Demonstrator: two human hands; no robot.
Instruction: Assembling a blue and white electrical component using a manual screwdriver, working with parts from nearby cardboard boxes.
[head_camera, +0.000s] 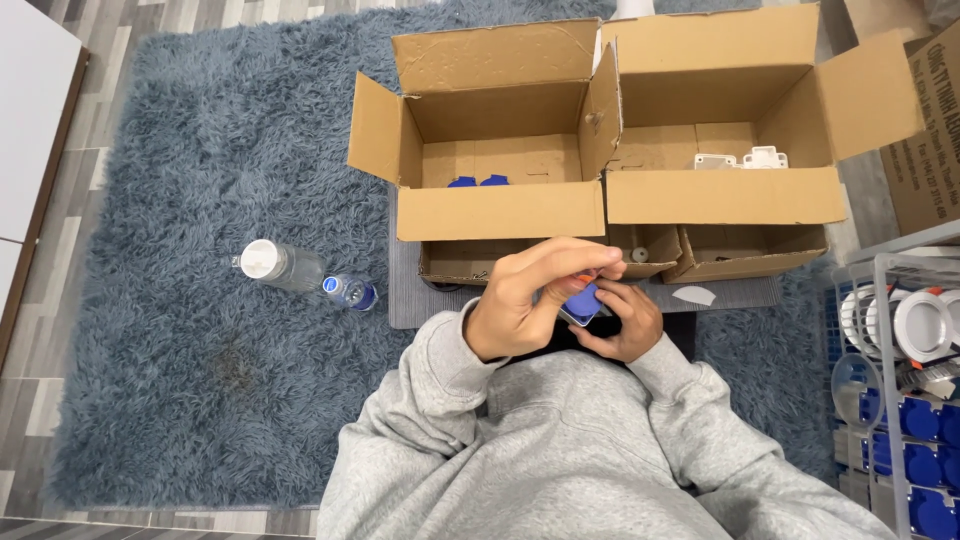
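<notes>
Your left hand (515, 305) and right hand (620, 320) both clasped around small blue-and-white plastic part (580, 301), possibly socket piece, mostly hidden by fingers. Part held just in front of left cardboard box (500, 212). Two clear bottles (300, 272) on rug left of that box.

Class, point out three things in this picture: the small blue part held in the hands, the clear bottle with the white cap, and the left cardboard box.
small blue part (581, 299), head view, its blue face.
clear bottle (283, 265), head view, its body.
left cardboard box (500, 212), head view, its front wall.
</notes>
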